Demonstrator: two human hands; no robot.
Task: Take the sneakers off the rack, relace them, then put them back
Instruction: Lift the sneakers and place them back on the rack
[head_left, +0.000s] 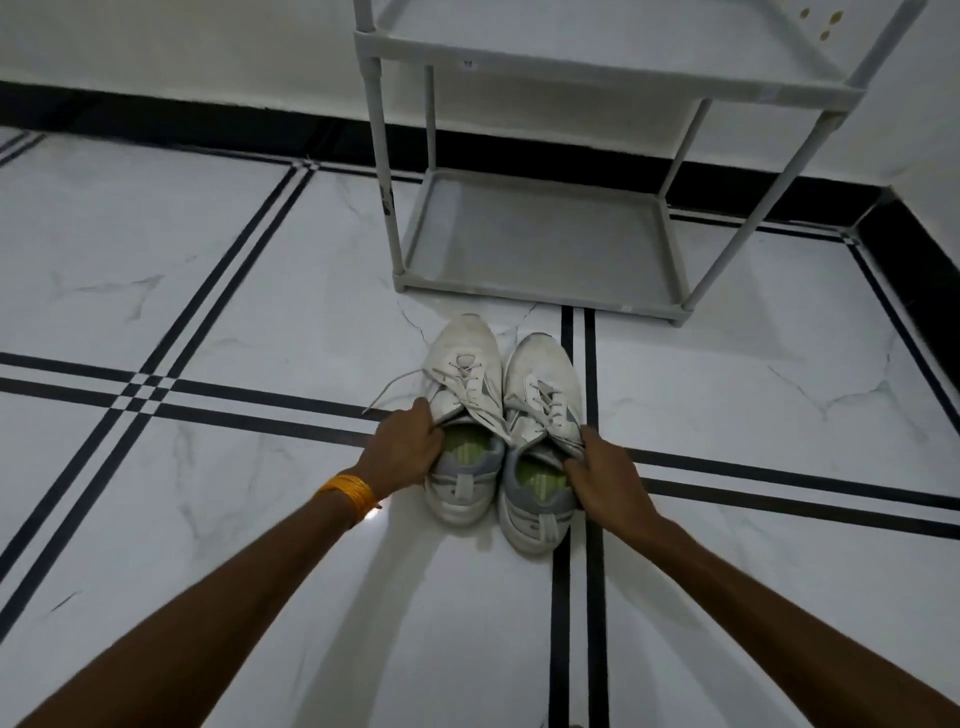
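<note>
Two white sneakers sit side by side on the floor (208, 260), touching, toes pointing at the rack (540, 249), heels toward the person. Left sneaker (464, 415) slightly further forward than right sneaker (540, 441); both just in front of the rack's bottom shelf, not on it. Green insoles visible in both openings, grey trim at heels. Left hand (408, 447) closed on the left sneaker's collar at its outer side, fingers curled over the rim into the opening. Right hand (602, 475) closed on the right sneaker's collar at its outer side, thumb and fingers pinching the rim. Laces (470, 387) threaded through the eyelets on both, loose ends untied; one end trails off the left sneaker onto the floor to the left, another lies across toward the right sneaker's tongue. Orange bangle (350, 491) on the left wrist. Rack is grey, tube frame, bottom shelf and the one above it bare in view, standing against the white wall near the room corner. Floor is white marble-look tile with double black lines; right sneaker sits over one line pair. Black skirting along the wall base.
</note>
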